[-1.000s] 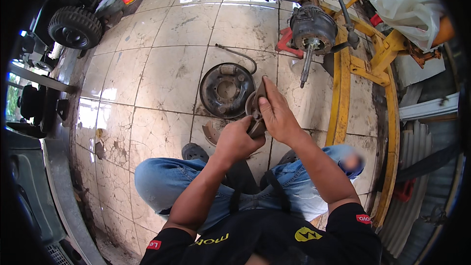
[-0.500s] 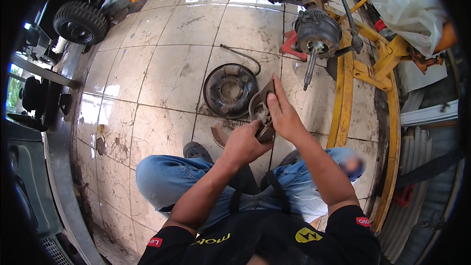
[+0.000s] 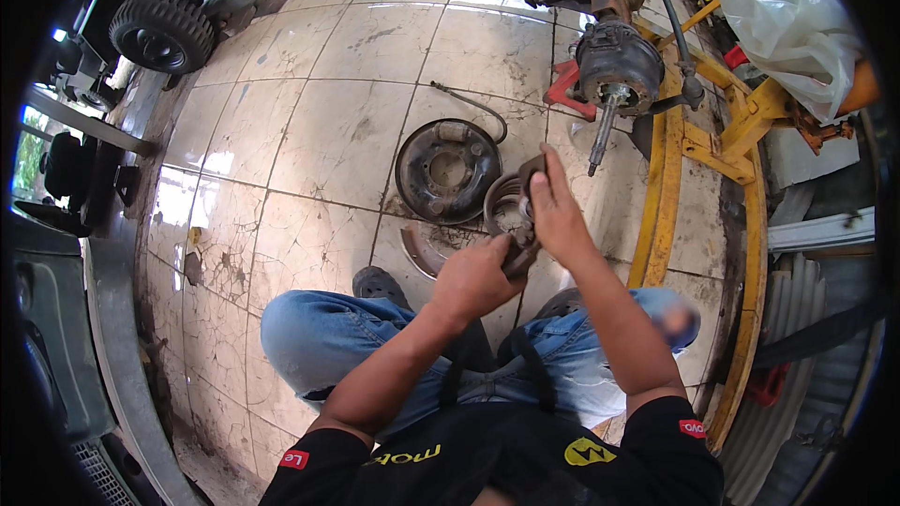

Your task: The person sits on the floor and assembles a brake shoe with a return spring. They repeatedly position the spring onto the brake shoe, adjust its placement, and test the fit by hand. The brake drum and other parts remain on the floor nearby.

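Observation:
Both my hands grip a brown curved brake shoe (image 3: pixel 532 171), held above the tiles in front of my knees. My left hand (image 3: pixel 469 279) is closed round its lower end, the fingertips partly hidden. Along its upper end lies my right hand (image 3: pixel 560 222), thumb on the near side and fingers behind. A round metal ring-shaped part (image 3: pixel 497 199) shows just beside the shoe; whether it touches the shoe I cannot tell. Beyond, a black brake backing plate (image 3: pixel 410 169) lies flat on the floor. Another curved shoe (image 3: pixel 417 250) rests on the tiles left of my left hand.
A thin hose (image 3: pixel 478 99) runs from the backing plate. An axle assembly with a drum (image 3: pixel 614 61) and protruding shaft stands ahead on the right, beside a yellow metal frame (image 3: pixel 658 197). Clear plastic sheeting (image 3: pixel 787 28) hangs there. A vehicle tyre (image 3: pixel 161 33) is far left.
The brake shoe has turned slightly in my hands, and more of the ring-shaped part now shows. My right hand has shifted a little along with it. The whole view has moved slightly.

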{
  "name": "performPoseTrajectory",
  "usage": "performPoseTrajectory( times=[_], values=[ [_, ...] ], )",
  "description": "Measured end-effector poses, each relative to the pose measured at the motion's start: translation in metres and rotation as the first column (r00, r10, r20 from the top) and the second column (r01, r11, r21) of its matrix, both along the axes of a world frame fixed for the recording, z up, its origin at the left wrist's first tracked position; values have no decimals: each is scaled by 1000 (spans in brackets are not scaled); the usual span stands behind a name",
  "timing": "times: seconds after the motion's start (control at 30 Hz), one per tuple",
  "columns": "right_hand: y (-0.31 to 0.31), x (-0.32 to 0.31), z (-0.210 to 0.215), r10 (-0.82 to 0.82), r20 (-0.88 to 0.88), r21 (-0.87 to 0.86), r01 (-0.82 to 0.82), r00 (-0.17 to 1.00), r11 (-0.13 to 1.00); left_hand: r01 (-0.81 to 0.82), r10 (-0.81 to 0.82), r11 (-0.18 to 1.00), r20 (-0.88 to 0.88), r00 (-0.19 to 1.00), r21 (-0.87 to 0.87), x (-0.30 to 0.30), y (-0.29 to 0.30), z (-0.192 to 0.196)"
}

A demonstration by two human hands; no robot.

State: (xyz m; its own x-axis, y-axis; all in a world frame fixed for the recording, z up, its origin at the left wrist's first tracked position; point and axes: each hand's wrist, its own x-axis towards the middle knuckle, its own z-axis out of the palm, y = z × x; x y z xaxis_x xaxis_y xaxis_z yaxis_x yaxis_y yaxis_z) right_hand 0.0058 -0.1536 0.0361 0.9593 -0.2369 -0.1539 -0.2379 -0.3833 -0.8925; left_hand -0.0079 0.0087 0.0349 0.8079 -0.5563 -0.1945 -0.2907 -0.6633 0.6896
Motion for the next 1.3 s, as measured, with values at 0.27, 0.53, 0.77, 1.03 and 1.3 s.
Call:
performPoseTrajectory(
  times=[0.27,0.53,0.77,1.03,1.3],
  values=[
    [2,-5,-26,-8,246,-64,24,969,998,-39,39,998,-2,999,-49,6,1,0],
    [-6,-9,-46,1,329,-158,54,944,986,14,-14,1000,18,1000,4,7,1,4],
    [-26,11,21,-134,-135,649,190,982,737,-51,55,993,38,998,-109,7,2,2],
    [-8,-6,-11,6,-31,387,6,999,922,-18,20,999,28,999,-46,3,3,0],
    [-4,-12,-29,19,146,-27,-16,989,1000,-11,11,1000,30,999,13,7,4,1]
  ],
)
